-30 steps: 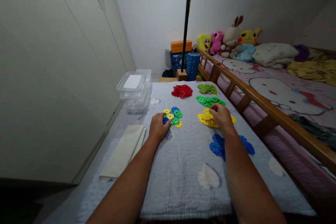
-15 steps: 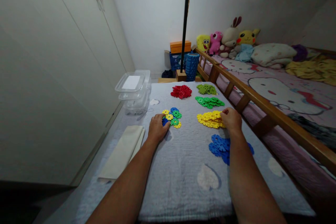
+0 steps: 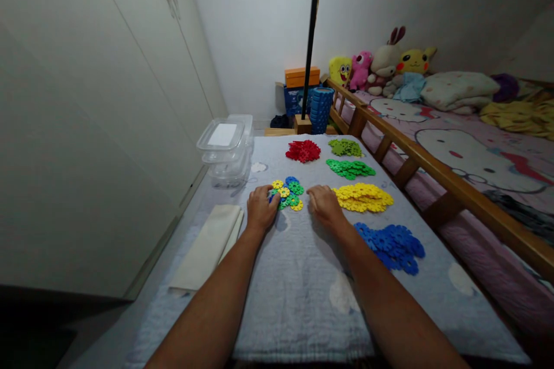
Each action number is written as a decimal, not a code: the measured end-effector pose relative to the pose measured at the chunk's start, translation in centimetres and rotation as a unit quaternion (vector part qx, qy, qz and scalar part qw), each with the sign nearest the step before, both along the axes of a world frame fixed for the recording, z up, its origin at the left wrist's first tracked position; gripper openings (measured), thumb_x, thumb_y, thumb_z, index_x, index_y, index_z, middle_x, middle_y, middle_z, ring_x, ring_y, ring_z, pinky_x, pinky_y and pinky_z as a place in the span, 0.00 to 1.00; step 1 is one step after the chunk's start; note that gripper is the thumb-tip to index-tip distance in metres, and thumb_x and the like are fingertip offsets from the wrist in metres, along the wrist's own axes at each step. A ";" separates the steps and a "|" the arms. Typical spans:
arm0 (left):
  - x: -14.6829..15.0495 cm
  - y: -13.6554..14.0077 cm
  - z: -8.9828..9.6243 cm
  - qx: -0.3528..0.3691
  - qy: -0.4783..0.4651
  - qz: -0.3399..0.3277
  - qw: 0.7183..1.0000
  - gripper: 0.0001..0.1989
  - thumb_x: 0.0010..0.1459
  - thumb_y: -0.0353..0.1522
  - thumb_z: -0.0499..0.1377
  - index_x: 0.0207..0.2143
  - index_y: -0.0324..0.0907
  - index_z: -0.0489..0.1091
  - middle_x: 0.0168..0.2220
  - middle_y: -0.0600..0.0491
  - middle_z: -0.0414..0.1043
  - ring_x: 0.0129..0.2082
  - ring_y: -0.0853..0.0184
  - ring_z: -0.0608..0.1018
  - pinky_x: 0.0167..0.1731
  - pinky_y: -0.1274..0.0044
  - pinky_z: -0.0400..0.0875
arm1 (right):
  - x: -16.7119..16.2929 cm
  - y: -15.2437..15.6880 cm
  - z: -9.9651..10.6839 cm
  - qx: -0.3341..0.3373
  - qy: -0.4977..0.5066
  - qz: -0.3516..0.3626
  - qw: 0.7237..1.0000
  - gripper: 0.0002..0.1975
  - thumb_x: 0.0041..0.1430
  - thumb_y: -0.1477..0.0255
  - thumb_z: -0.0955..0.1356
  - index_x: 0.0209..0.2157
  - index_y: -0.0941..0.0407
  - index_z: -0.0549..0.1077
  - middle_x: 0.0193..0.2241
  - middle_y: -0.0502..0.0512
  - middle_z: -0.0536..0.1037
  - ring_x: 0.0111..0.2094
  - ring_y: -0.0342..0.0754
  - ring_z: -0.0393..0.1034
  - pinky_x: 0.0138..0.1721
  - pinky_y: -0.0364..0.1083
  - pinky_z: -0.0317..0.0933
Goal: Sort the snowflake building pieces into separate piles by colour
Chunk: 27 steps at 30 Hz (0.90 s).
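Observation:
A small mixed pile of flower-shaped plastic discs (image 3: 295,187) in blue, green and yellow lies in the middle of the cloth-covered table. At its left edge my left hand (image 3: 261,209) rests with thumb and fingers apart, touching the pile; blue discs show between them. My right hand (image 3: 325,206) hovers just right of this pile, fingers slightly bent and apart, with no disc visible in them. Beyond my right hand lies a yellow disc pile (image 3: 366,197). A blue disc pile (image 3: 393,247) sits nearer me, partly behind my right forearm.
Farther back are a green disc pile (image 3: 350,169), a light green pile (image 3: 345,147) and a red pile (image 3: 303,151). Clear plastic boxes (image 3: 225,155) are stacked at the left, behind a folded cream cloth (image 3: 208,248). A wooden bed rail (image 3: 415,158) runs along the right.
My right hand has left the yellow pile and moved left to beside the mixed pile. My left hand stays at the mixed pile. The view has shifted slightly.

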<state>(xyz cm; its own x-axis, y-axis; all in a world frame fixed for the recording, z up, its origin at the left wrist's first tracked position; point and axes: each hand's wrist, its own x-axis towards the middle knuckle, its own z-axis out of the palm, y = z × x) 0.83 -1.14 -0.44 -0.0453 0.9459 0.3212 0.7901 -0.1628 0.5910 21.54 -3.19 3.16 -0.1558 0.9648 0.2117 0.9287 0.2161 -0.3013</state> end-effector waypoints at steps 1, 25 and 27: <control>0.0 -0.1 0.1 -0.002 -0.001 0.009 1.000 0.15 0.62 0.39 0.56 0.48 0.42 0.72 0.48 0.46 0.76 0.48 0.56 0.75 0.52 0.64 0.67 | -0.6 -0.2 -0.5 -0.002 0.003 0.020 1.000 0.19 0.66 0.76 0.58 0.52 0.60 0.74 0.47 0.63 0.78 0.47 0.55 0.65 0.49 0.49 0.54; 0.2 -0.3 0.3 -0.026 0.031 0.002 0.999 0.15 0.63 0.39 0.55 0.49 0.43 0.72 0.48 0.46 0.76 0.49 0.55 0.75 0.49 0.65 0.66 | -2.3 0.1 -2.2 0.032 0.082 0.030 0.996 0.10 0.64 0.72 0.65 0.39 0.55 0.78 0.40 0.59 0.75 0.45 0.53 0.65 0.48 0.48 0.57; 0.2 -0.2 0.3 -0.028 0.029 0.000 0.999 0.15 0.63 0.39 0.55 0.49 0.43 0.72 0.49 0.46 0.76 0.50 0.55 0.75 0.49 0.65 0.66 | -1.9 0.3 -2.1 0.048 0.102 0.020 0.994 0.11 0.65 0.73 0.63 0.39 0.56 0.78 0.39 0.59 0.76 0.44 0.52 0.66 0.48 0.48 0.58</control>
<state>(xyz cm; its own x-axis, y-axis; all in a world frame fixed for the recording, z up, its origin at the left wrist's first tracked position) 1.00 -1.35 -0.10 -0.0277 0.9624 0.2703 0.8237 -0.1312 0.5516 19.65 -2.87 1.08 -0.1376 0.9330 0.3325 0.8412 0.2873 -0.4581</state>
